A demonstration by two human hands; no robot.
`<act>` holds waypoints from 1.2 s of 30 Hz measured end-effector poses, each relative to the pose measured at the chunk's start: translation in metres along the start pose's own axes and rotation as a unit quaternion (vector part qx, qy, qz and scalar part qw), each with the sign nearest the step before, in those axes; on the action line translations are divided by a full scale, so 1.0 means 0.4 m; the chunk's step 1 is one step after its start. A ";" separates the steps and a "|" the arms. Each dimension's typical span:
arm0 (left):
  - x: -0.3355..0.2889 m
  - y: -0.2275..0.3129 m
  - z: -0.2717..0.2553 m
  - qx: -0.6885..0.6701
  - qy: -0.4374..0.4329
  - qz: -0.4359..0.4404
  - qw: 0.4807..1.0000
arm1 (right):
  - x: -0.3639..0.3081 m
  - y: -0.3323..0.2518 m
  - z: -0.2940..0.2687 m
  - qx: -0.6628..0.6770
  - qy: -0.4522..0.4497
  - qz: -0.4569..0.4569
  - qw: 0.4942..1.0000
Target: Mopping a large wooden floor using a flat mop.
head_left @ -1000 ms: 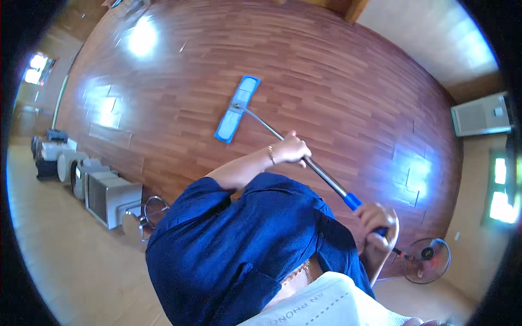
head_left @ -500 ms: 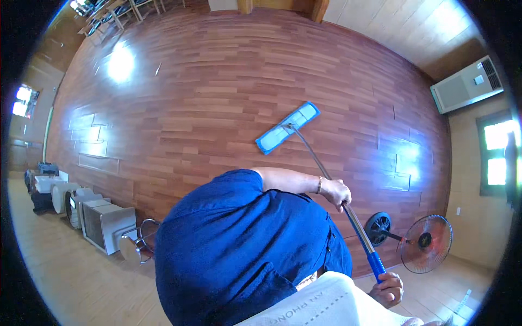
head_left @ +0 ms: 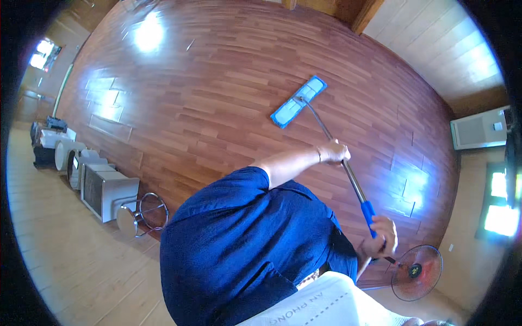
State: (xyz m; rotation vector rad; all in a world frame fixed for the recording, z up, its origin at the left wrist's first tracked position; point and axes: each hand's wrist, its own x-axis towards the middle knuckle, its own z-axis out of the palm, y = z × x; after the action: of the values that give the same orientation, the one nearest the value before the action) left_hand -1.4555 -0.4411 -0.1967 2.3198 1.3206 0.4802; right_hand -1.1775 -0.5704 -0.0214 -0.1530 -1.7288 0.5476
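A flat mop with a light-blue rectangular head (head_left: 289, 113) lies against the brown wood floor ahead of me, its head tilted diagonally. From the head a metal pole (head_left: 355, 185) slants back toward my right side. Partway along that pole, my left hand (head_left: 333, 152), with a bracelet at the wrist, is closed around it. Lower down, my right hand (head_left: 382, 238) is wrapped round the end of the blue handle grip (head_left: 368, 213). Some of its fingers are slightly blurred.
A fan (head_left: 417, 273) stands at the lower right, its base hidden behind my right arm. A round-seated metal stool (head_left: 128, 221) is at left, beside a boxy appliance (head_left: 101, 193) and several other items in a row. A white wall unit (head_left: 478, 129) hangs at the right.
The mop head has slid farther from me and slightly right across the floor. Both hands have moved forward with the pole, and my view has turned a little.
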 end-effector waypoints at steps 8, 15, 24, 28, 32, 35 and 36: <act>-0.064 0.123 0.003 0.102 0.092 -0.003 0.990 | -0.020 -0.062 -0.112 -0.051 -0.116 -0.003 0.992; -0.077 0.298 0.180 -0.207 0.207 -0.222 0.930 | -0.039 -0.145 -0.432 0.115 -0.257 0.013 0.959; 0.172 0.939 0.183 0.135 0.251 -0.300 0.911 | 0.090 -0.172 -1.031 0.191 -0.375 0.040 0.906; 0.344 1.165 0.274 0.111 0.267 -0.390 0.874 | 0.181 -0.129 -1.354 0.234 -0.401 0.041 0.885; 0.600 1.257 0.123 0.093 0.342 -0.415 0.838 | 0.442 0.029 -1.541 0.319 -0.431 0.047 0.843; 0.865 1.322 0.003 0.089 0.378 -0.426 0.817 | 0.662 0.188 -1.695 0.374 -0.444 0.086 0.810; 0.943 1.333 -0.037 0.068 0.405 -0.419 0.810 | 0.732 0.238 -1.741 0.408 -0.442 0.105 0.792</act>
State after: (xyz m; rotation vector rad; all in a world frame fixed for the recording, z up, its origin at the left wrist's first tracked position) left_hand -0.8941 -0.3539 0.1262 1.3296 2.6243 1.1261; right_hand -0.6021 -0.1807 0.2904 0.6418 -2.1791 1.6829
